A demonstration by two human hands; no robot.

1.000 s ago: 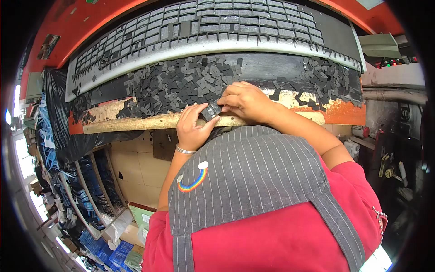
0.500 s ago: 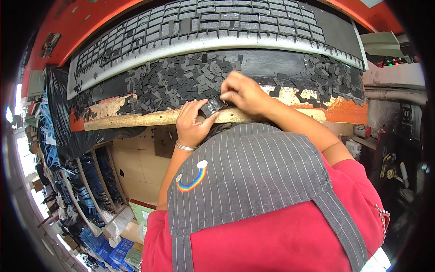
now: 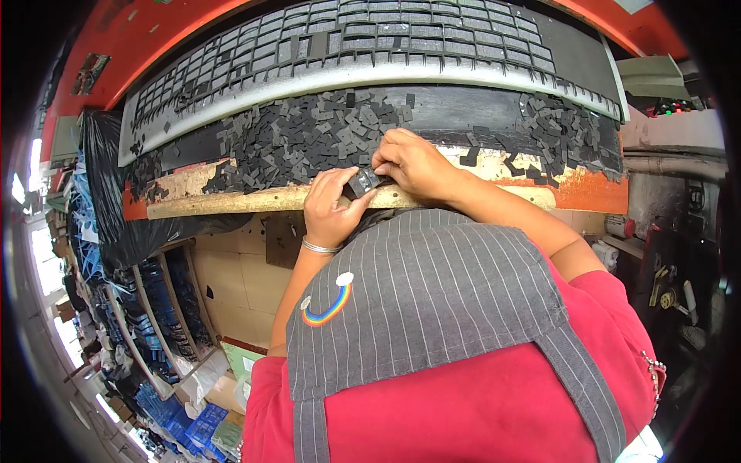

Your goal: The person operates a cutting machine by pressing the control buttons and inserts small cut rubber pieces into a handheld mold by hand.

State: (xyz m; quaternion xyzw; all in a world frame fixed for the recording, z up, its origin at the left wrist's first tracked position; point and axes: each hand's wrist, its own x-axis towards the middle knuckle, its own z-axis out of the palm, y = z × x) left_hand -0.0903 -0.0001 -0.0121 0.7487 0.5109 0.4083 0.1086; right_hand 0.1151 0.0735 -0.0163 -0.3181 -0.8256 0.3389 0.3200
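My left hand is closed around a small dark block with a shiny grey face, gripping it between thumb and fingers above the wooden front rail. Close against the block's right end is my right hand, its fingers curled into a pinch. Whatever sits between those fingertips is too small or hidden to name. Just beyond both hands lies a heap of small flat black pieces, many of them rectangular and some with a hole or notch.
A long sheet with a black grid of cut-outs lies behind the heap, along a pale rounded edge. More black pieces are scattered at the right. The wooden rail borders the bench front. A black plastic bag hangs at the left.
My right hand has come down slightly, its fingers drawing closer to the block. The block has tilted a little in my left hand, which stays nearly in place.
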